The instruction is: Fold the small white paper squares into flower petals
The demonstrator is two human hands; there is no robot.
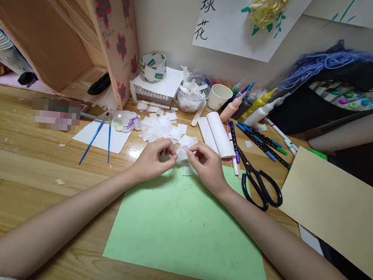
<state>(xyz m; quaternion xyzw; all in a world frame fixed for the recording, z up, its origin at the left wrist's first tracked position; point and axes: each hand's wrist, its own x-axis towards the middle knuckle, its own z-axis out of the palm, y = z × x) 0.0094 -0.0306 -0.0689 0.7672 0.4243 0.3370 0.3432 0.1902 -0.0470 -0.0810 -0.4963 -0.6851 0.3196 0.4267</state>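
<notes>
Between my two hands a small piece of thin white paper (182,153) is stretched above the green sheet (188,231). My left hand (158,158) pinches its left edge between thumb and fingertips. On the opposite edge, my right hand (206,164) pinches it the same way. Another white piece (188,170) lies on the green sheet just beneath. Behind my hands is a heap of cut white paper pieces (156,128). A white paper roll (220,134) lies partly unrolled to the right, near black-handled scissors (261,185).
Blue paintbrushes (92,142) rest on white paper at left. A bowl of paper scraps (192,98), a paper cup (219,97), a tape roll (153,67) and paint bottles (231,107) line the wall. Dark pens (261,142) and a tan sheet (337,210) are at right.
</notes>
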